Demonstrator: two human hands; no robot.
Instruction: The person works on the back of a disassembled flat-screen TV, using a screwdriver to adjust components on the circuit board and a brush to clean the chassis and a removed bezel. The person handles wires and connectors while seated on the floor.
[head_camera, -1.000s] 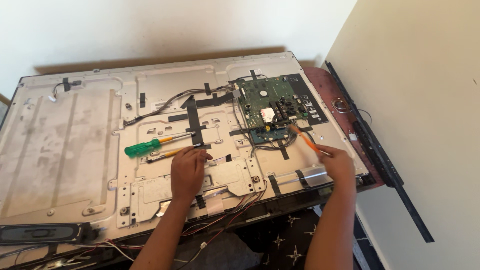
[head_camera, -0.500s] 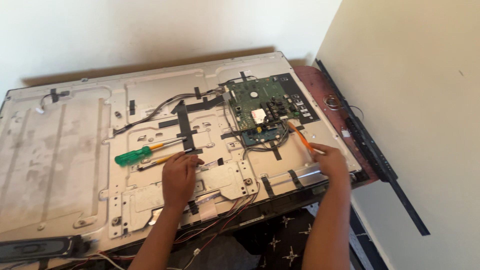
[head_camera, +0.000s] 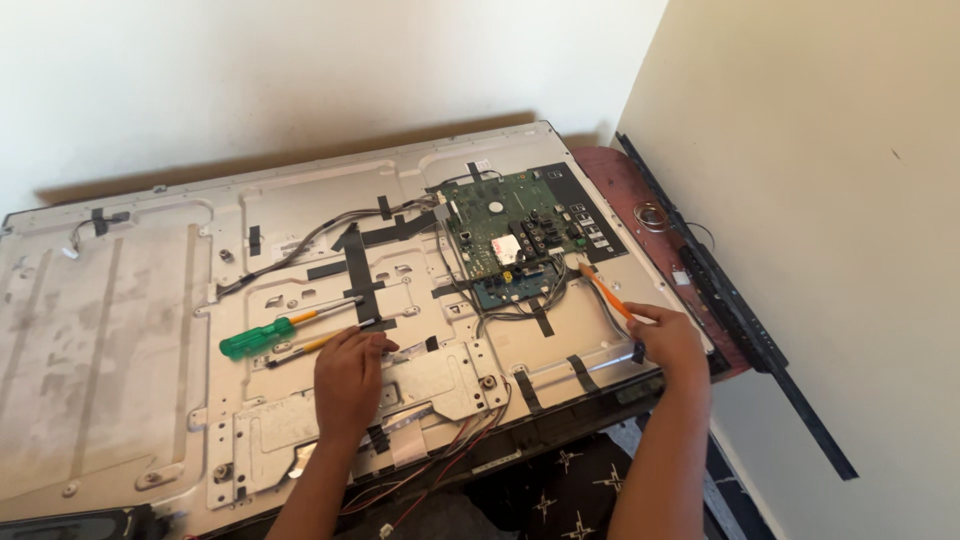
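A flat-screen television lies face down with its grey metal back panel (head_camera: 130, 330) exposed. My left hand (head_camera: 348, 378) rests flat on the panel by a strip of black tape, just below a green-handled screwdriver (head_camera: 262, 335) and a thinner yellow-handled tool (head_camera: 315, 345). My right hand (head_camera: 672, 340) holds a thin orange tool (head_camera: 606, 296) whose tip points at the lower right corner of the green circuit board (head_camera: 505, 225). A smaller blue board (head_camera: 512, 290) sits under the green one.
Black and grey cables (head_camera: 310, 240) run across the panel, held by tape strips. Red wires (head_camera: 440, 470) hang off the near edge. A long black plastic strip (head_camera: 735, 310) leans along the cream wall at right. A speaker bar (head_camera: 70, 522) lies at bottom left.
The view has shifted slightly, so the panel sits a little more to the left. Both hands stay in nearly the same places on the panel.
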